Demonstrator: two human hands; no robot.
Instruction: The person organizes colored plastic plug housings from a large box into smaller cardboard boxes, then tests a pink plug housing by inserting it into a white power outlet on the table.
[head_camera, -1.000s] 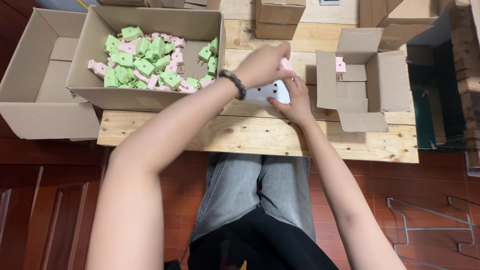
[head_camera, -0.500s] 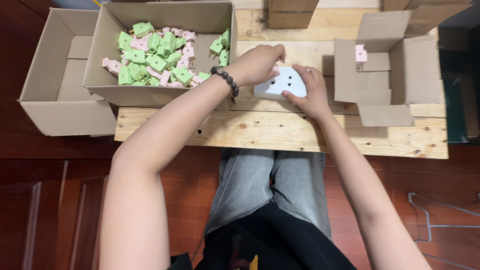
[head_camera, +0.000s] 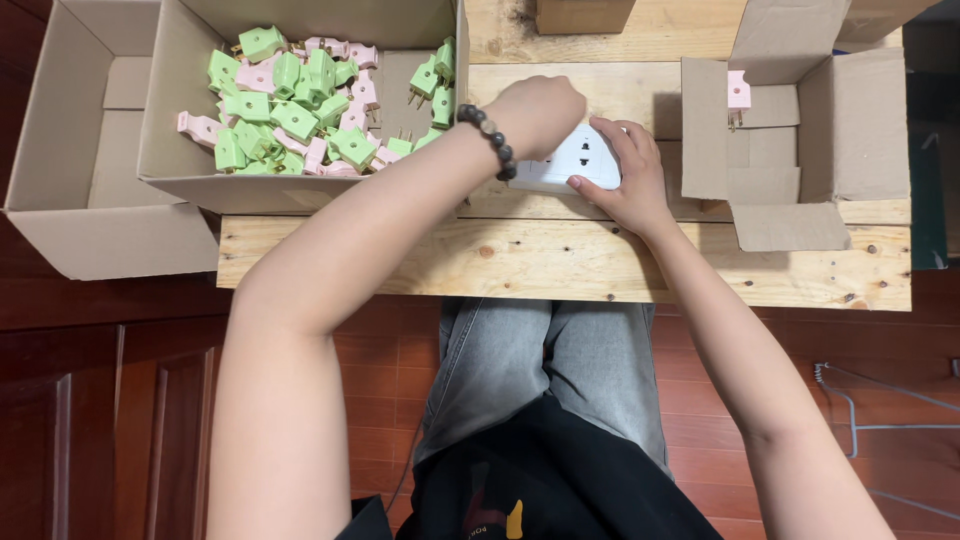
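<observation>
A white socket block (head_camera: 572, 158) lies on the wooden table (head_camera: 560, 262). My right hand (head_camera: 622, 178) grips its right end, fingers spread over the top and front. My left hand (head_camera: 538, 112), with a dark bead bracelet at the wrist, is closed as a fist over the block's left part; what it holds is hidden. A cardboard box (head_camera: 180, 170) at the left holds several green and pink plug adapters (head_camera: 300, 115). At the right, an open cardboard box (head_camera: 860, 130) has one pink adapter (head_camera: 738, 92) standing inside.
An empty cardboard box (head_camera: 60, 190) sits at the far left, partly off the table. Another box (head_camera: 580, 14) stands at the back edge. Below the table are my legs in grey jeans (head_camera: 550, 370), a dark wooden floor and a cable (head_camera: 850, 400) at the right.
My left hand has stayed over the socket block while my right hand shifted its grip on the block's right end. The view has moved closer and slightly down.
</observation>
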